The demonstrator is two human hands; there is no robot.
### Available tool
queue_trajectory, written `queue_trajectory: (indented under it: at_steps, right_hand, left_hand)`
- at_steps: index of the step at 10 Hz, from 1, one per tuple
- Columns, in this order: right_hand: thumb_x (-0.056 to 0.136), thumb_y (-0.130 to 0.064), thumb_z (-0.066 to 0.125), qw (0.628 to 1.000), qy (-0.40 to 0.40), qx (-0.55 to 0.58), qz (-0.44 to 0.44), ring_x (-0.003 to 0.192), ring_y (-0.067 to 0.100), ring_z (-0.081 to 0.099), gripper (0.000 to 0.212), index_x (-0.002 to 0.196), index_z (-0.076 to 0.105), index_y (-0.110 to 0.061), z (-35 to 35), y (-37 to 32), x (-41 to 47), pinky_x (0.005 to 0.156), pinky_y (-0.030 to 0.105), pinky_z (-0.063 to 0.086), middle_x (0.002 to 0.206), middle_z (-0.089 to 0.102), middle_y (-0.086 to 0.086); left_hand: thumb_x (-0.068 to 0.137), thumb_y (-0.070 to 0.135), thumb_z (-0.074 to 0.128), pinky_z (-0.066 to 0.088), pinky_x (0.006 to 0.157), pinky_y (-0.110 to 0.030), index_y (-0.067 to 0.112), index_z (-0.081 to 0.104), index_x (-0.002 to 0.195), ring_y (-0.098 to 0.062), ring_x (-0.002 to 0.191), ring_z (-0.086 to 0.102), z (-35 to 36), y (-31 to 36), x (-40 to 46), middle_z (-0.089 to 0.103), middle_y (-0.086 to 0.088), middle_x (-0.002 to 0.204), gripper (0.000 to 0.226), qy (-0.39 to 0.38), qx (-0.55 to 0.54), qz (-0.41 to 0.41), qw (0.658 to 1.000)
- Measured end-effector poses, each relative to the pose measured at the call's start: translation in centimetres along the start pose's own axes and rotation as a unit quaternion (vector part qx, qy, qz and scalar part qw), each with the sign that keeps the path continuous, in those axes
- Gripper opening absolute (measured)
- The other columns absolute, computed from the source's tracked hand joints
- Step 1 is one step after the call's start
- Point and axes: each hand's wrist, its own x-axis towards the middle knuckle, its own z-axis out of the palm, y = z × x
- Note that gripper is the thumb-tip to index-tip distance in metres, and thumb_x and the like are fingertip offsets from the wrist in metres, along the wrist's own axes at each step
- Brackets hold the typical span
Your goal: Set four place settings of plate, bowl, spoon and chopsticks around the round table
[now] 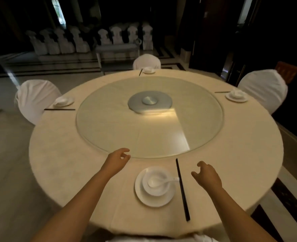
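White glazed china at four spots on the round table under its cream tablecloth (70, 165): nearest, a white round plate (144, 196) carrying a white bowl (159, 189) with a white ceramic spoon (159, 181) lying in it, handle poking out over the rim to the right, and a pair of long black chopsticks (182, 189) laid just beside the plate on its right. Three more such settings at the left (63, 101), far (148, 70) and right (236, 96) edges, each with dark chopsticks alongside; too small there to confirm every spoon. Left hand (117, 158) hovering near the rim of the round glass turntable (149, 117), fingers loosely curled, gripping nothing. Right hand (208, 173) hovering just right of the chopsticks, fingers spread and relaxed, likewise holding nothing. Judged from this, all four places laid, the task at or near its end. Risks from here: a careless sweep of the right hand knocking the chopsticks askew or off the near edge; a brush against the protruding spoon handle tipping spoon or bowl on the smooth plate; a nudge of the left hand spinning the turntable; a tug on the cloth shifting every setting at once. No brand, label or writing legible anywhere on the china, cloth, or white-covered chairs (36, 100).
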Motion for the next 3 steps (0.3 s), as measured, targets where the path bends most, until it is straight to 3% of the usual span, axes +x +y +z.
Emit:
queue_trajectory:
  at_steps: [1,3]
  right_hand:
    - [0.089,-0.028,0.059,0.999,-0.033,0.013,0.010,0.107,0.030,0.057,0.048,0.131,0.045,-0.008,2.0,0.8,0.0,0.081,0.034,0.048,0.124,0.054,0.016]
    - [0.086,-0.024,0.062,0.994,-0.075,0.055,0.051,0.099,0.029,0.060,0.042,0.121,0.050,-0.005,7.8,2.4,-0.8,0.070,0.028,0.043,0.111,0.061,0.016]
  left_hand:
    - [0.091,0.021,0.054,0.045,0.087,-0.029,0.013,0.056,0.125,-0.025,0.104,0.061,1.8,-1.4,-0.3,0.064,-0.012,0.116,0.035,0.004,-0.007,-0.037,0.999]
    - [0.091,0.021,0.054,0.044,0.095,-0.033,0.011,0.050,0.130,-0.029,0.108,0.060,6.4,-6.8,-1.8,0.060,-0.015,0.122,0.040,-0.036,-0.024,-0.161,0.986]
